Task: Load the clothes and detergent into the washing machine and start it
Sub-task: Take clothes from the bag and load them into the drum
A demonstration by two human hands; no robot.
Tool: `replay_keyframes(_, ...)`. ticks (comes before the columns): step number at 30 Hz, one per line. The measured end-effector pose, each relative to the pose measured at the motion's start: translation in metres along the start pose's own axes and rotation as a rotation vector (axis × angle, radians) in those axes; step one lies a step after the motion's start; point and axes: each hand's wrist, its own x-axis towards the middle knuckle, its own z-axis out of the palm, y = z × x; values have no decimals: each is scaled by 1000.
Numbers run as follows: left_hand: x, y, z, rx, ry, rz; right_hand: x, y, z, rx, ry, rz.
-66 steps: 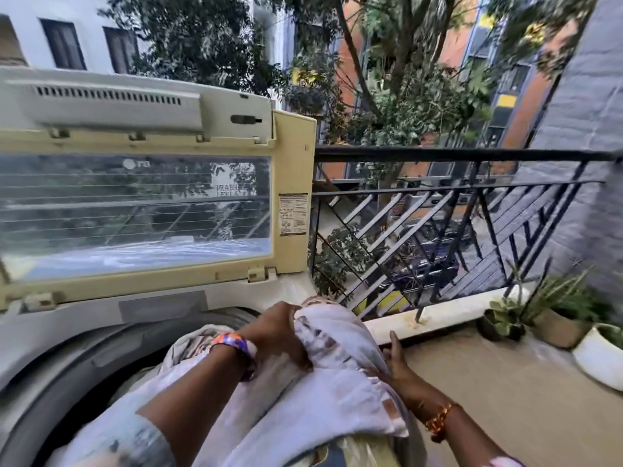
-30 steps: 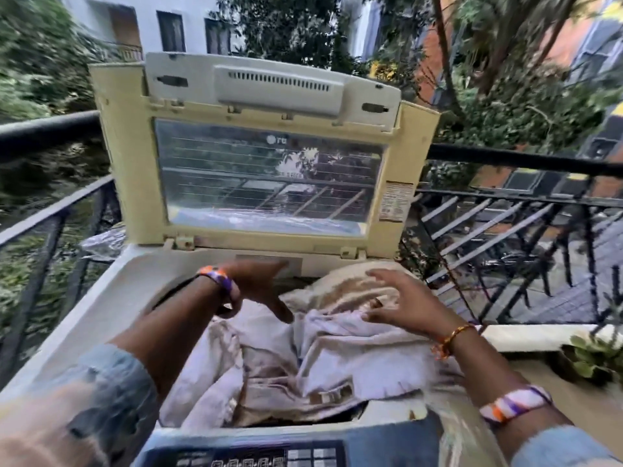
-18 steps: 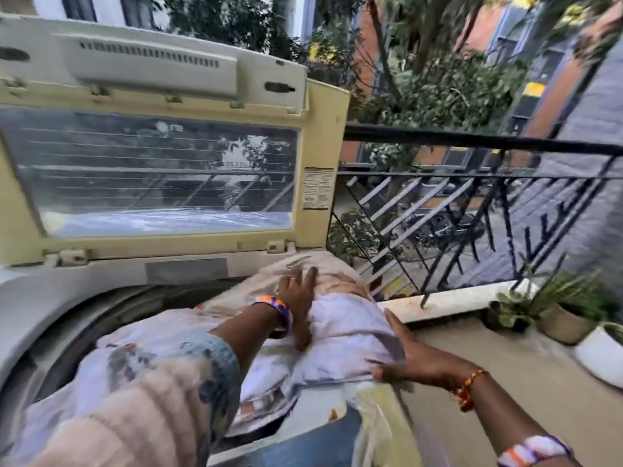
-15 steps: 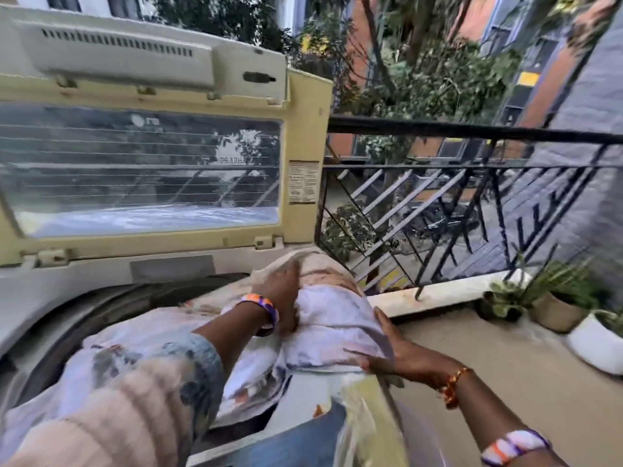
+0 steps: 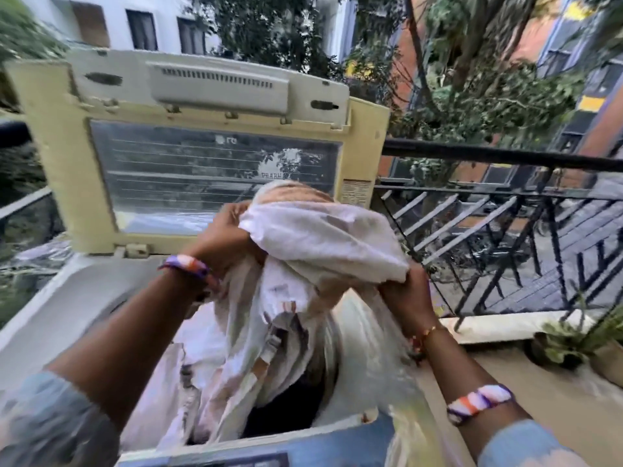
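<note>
A top-loading washing machine (image 5: 64,308) stands with its yellowed lid (image 5: 209,143) raised upright. A bundle of white cloth with brown print (image 5: 317,244) is lifted above the drum opening, and its lower part hangs down into the drum. My left hand (image 5: 222,241) grips the bundle's upper left side. My right hand (image 5: 404,294) grips it from below on the right. The dark drum interior (image 5: 286,409) shows beneath the cloth. The control panel (image 5: 236,460) lies at the near edge. No detergent is in sight.
A black metal balcony railing (image 5: 505,203) runs behind and to the right of the machine. Potted plants (image 5: 573,342) sit on the floor at the right. A yellowish plastic sheet (image 5: 381,365) drapes over the machine's right side.
Both hands, which pressed the cloth down on the machine's right rim, have gripped it and lifted it up above the drum. The camera has swung left and up.
</note>
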Motion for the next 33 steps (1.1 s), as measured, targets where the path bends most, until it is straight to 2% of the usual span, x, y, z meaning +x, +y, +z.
replay_keyframes(2, -11, 4, -31, 19, 45, -3, 17, -36, 25, 157, 100, -38)
replay_keyframes(4, -21, 3, -62, 142, 36, -22, 33, -69, 49, 367, 117, 8)
replay_keyframes(6, -27, -3, -88, 321, -1, -148, 44, -96, 75, 597, 33, 64)
replay_keyframes(8, -36, -6, -108, 465, 9, -299, 45, -109, 105, 601, -55, 108)
replay_keyframes(10, -43, -5, -120, 630, -23, -359, 37, -105, 132, 579, -147, 189)
replay_keyframes(12, -48, -1, -123, 827, -156, -395, 22, -94, 154, 461, -322, 202)
replay_keyframes(14, -50, 0, -117, 994, -290, -417, 0, -87, 166, 195, -656, 178)
replay_keyframes(16, -49, -7, -107, 1047, -383, -439, -19, -82, 164, -57, -981, 130)
replay_keyframes(18, -47, -17, -97, 1072, -430, -461, -27, -81, 154, -116, -1121, 147)
replay_keyframes(19, -46, -22, -93, 1086, -446, -471, -24, -80, 146, -211, -1071, 80)
replay_keyframes(21, -44, -32, -87, 1081, -473, -488, -12, -70, 125, -569, -851, -163)
replay_keyframes(22, -42, -37, -84, 1077, -489, -490, -4, -59, 111, -717, -767, -218)
replay_keyframes(24, -39, -45, -76, 1091, -519, -483, 9, -31, 79, -874, -749, -74)
replay_keyframes(26, -35, -49, -64, 1125, -553, -478, 13, -2, 53, -953, -841, 141)
replay_keyframes(28, -31, -53, -51, 1142, -593, -467, 8, 29, 42, -899, -856, 187)
replay_keyframes(30, -29, -55, -38, 1149, -627, -453, -5, 49, 42, -742, -657, 92)
replay_keyframes(33, -25, -57, -25, 1116, -636, -400, -13, 37, 49, -755, -290, 100)
